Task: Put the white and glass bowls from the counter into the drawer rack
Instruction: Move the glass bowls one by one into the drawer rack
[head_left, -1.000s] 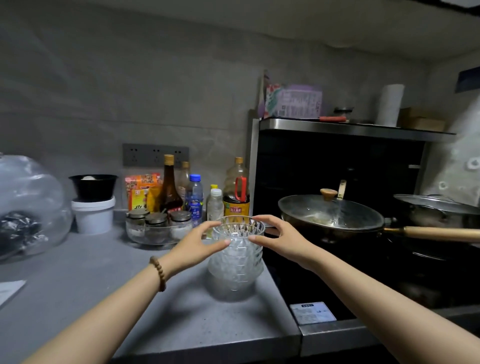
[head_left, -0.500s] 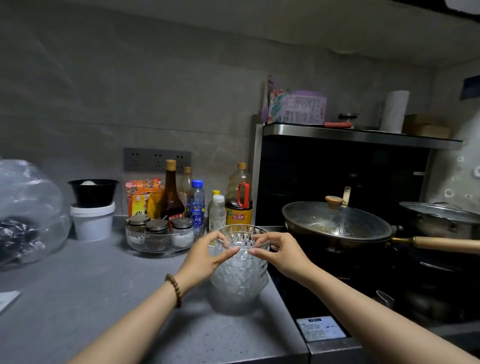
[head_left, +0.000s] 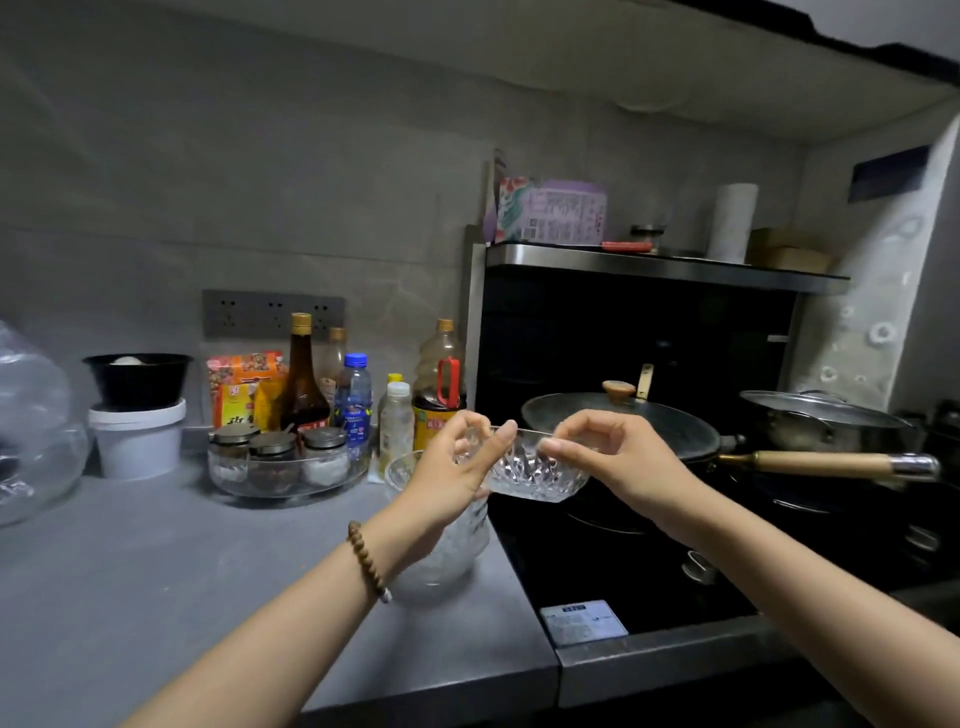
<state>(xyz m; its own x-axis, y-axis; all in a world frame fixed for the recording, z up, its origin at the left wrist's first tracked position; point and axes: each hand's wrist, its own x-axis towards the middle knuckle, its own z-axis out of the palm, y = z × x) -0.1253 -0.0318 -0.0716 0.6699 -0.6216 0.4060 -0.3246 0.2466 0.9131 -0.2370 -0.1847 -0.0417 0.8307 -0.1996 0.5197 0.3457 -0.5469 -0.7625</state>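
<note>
A cut-glass bowl (head_left: 530, 475) hangs in the air above the edge between the counter and the stove. My left hand (head_left: 457, 467) pinches its left rim and my right hand (head_left: 602, 457) pinches its right rim. The rest of the stack of glass bowls (head_left: 441, 551) stands on the grey counter (head_left: 156, 571) just below and to the left, partly hidden by my left wrist. No white bowls and no drawer rack are in view.
A black stove (head_left: 649, 571) lies right of the counter, with a lidded wok (head_left: 623, 421) whose wooden handle (head_left: 810, 465) points right, and a second lidded pan (head_left: 826, 415). Behind the stack stand a glass tray of spice jars (head_left: 285, 462), bottles (head_left: 304, 379), and a white tub (head_left: 137, 441).
Both hands have lifted the top glass bowl off the stack and carried it up and to the right. The remaining stack stays on the counter.
</note>
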